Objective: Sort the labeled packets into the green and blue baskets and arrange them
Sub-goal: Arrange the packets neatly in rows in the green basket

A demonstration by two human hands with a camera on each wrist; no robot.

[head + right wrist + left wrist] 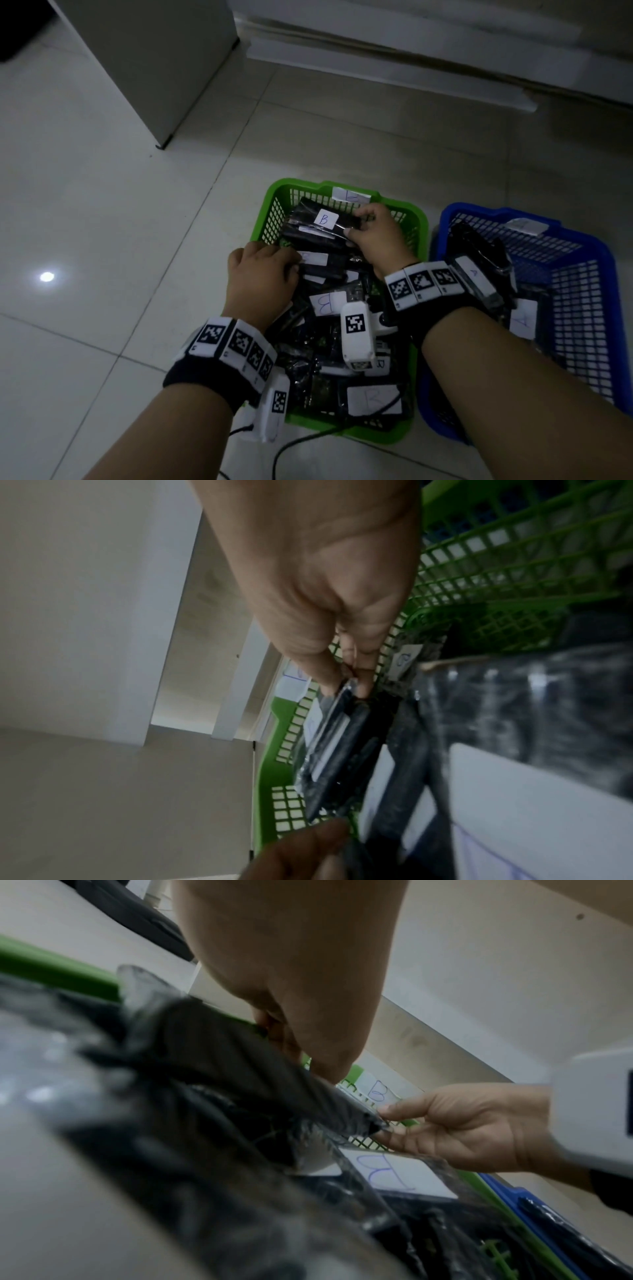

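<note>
The green basket [270,202] sits on the floor, full of black packets with white "B" labels. My right hand [354,224] pinches the right end of the top B packet [308,222] near the basket's far wall; the pinch [346,680] on the packet [342,745] shows in the right wrist view. My left hand [291,265] lies at the basket's left side, fingers curled on a black packet [240,1069] just below. Touching the green basket's right side is the blue basket [599,246], which holds several packets labeled "A" [474,277].
A white cabinet [154,68] stands at the back left and a wall base [411,61] runs along the back. A black cable [291,448] trails on the tiles in front of the green basket. Pale tiled floor [102,240] spreads to the left.
</note>
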